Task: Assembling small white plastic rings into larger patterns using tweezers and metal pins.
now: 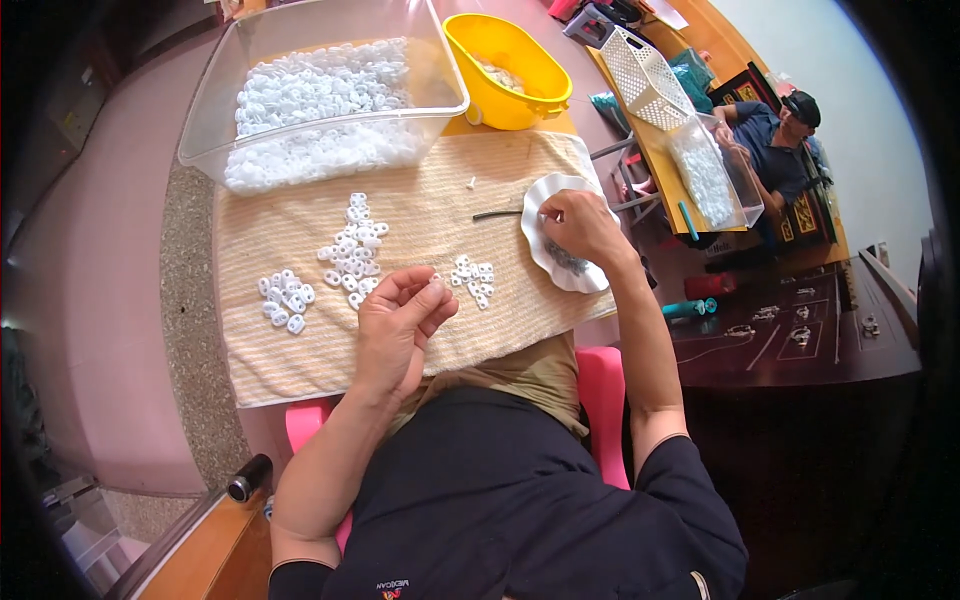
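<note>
Over the near middle of the cloth, my left hand [405, 320] is closed, thumb pressed to the fingertips; whatever it pinches is too small to make out. My right hand [583, 228] reaches down into a white scalloped dish [534, 262] with its fingers drawn together. Small dark grey parts [568, 262] lie in that dish, and the fingertips hide what they touch. Beyond my left hand spreads a pile of white two-holed plastic pieces [352, 255]. Farther left is a second pile of rounder white pieces [284, 300]. Smaller white pieces [474, 280] lie between my hands.
A clear plastic bin [205, 130] of white pieces stands at the far left, beside a yellow tub [462, 45]. A black rod [497, 214] and a tiny white pin [472, 183] lie on the striped cloth [290, 365]. At right, another person [770, 140] sits at a table.
</note>
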The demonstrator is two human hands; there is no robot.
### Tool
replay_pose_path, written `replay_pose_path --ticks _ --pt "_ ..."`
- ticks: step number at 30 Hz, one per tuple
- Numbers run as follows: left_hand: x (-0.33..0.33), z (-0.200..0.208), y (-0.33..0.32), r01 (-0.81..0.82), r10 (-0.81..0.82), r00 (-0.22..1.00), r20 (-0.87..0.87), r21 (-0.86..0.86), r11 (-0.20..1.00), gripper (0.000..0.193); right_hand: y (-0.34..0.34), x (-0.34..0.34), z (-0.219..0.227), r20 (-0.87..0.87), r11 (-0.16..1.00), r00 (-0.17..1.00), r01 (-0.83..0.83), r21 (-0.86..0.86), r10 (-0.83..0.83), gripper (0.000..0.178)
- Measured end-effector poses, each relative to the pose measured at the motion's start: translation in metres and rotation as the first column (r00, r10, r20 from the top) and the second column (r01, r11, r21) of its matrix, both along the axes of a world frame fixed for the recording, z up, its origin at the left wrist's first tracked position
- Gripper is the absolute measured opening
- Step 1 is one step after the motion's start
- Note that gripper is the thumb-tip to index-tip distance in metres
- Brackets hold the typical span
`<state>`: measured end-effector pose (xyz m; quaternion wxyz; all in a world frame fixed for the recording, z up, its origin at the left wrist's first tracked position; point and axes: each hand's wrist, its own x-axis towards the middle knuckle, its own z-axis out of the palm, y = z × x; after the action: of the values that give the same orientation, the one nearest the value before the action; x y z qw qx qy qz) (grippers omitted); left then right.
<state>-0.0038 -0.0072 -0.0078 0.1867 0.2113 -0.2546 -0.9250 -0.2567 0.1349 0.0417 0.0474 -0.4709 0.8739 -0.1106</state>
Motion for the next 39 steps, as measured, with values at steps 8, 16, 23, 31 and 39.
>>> replay_pose_path --ticks 8,16,23,31,39 --pt "0.0 0.0 0.0 0.004 -0.004 1.0 0.002 0.002 1.0 0.015 0.012 0.007 0.001 0.025 0.988 1.0 0.014 -0.151 -0.01 0.016" --pt "-0.001 -0.004 0.003 0.011 -0.011 1.0 -0.016 -0.02 1.0 0.014 0.026 0.012 -0.003 0.187 0.946 0.982 0.086 -0.312 -0.027 0.01" --pt "0.001 0.001 0.008 0.073 -0.071 0.997 0.023 -0.141 0.987 0.02 0.011 0.057 -0.008 0.744 0.78 0.589 0.284 -0.557 0.316 0.011" --pt "0.0 0.004 0.008 0.166 -0.162 0.986 0.039 -0.228 0.959 0.021 -0.012 0.102 -0.014 0.771 0.785 0.42 0.188 -0.59 0.479 0.016" --pt "0.002 0.004 0.005 0.181 -0.173 0.983 0.054 -0.25 0.951 0.02 -0.017 0.108 -0.017 0.769 0.785 0.417 0.181 -0.592 0.484 0.015"
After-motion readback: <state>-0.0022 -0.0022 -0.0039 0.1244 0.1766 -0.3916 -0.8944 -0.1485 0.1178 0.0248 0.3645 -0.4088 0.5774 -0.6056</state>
